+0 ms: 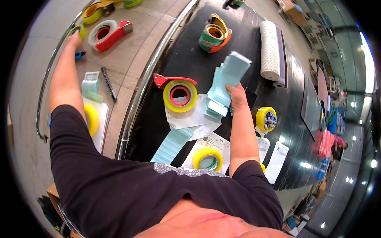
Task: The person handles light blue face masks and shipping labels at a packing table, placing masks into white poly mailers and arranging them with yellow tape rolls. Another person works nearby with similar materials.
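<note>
At the far left, my left hand (74, 39) reaches out over the tan surface and closes on a small yellow-green roll of tape (82, 31); its fingers are partly hidden. My right hand (237, 96) grips a fanned stack of light blue labels (228, 81) over the black table (174, 55). White sheets (190, 121) lie under the stack. Left of it sits a red tape dispenser (162, 81) with a yellow roll of tape (168, 104). A loose strip of blue labels (171, 146) lies nearer me.
A red dispenser with clear tape (115, 37) and a black marker (108, 84) lie at left. A metal rail (149, 71) edges the black table. Farther off are a green-and-orange tape dispenser (212, 39) and a white roll (270, 51). A yellow tape roll (206, 158) lies close to me.
</note>
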A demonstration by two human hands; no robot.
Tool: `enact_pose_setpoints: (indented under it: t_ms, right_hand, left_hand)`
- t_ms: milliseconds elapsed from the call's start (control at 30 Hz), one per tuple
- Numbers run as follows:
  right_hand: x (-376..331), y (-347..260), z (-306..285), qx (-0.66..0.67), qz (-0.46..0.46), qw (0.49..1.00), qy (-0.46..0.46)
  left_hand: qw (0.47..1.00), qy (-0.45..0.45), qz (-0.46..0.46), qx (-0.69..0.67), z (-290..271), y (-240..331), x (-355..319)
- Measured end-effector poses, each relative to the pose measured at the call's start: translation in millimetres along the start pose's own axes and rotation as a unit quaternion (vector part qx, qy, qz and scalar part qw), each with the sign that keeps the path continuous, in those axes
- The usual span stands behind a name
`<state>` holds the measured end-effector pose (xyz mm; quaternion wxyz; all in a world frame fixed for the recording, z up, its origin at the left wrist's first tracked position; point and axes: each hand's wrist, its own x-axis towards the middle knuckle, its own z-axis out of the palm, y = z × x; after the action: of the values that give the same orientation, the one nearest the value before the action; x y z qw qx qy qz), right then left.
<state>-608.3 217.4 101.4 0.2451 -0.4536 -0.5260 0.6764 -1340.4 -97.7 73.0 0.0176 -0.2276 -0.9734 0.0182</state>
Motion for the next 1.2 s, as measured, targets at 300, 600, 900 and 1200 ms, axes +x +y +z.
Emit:
enact_pose_setpoints:
  t_ms: [300,600,900,1200]
  right_hand:
    - [-6.2,2.0,32.2,-0.257,-0.058,0.953,0.152]
    - [-14.5,18.1,27.7,-0.379,-0.215,0.878,0.198]
    - [-136.6,-5.3,-24.9,-0.240,-0.231,0.929,0.161]
    - [-269.2,31.1,-43.4,-0.273,-0.202,0.931,0.135]
  left_hand:
    - [0.994,0.084,-0.001,-0.064,-8.1,-28.7,-11.7]
    - [0.859,0.279,0.337,-0.264,-199.5,147.8,-189.2]
    - [0.720,0.133,0.643,-0.224,-171.6,423.4,-386.8]
    - [0.773,0.068,0.627,-0.072,-94.2,456.5,-424.3]
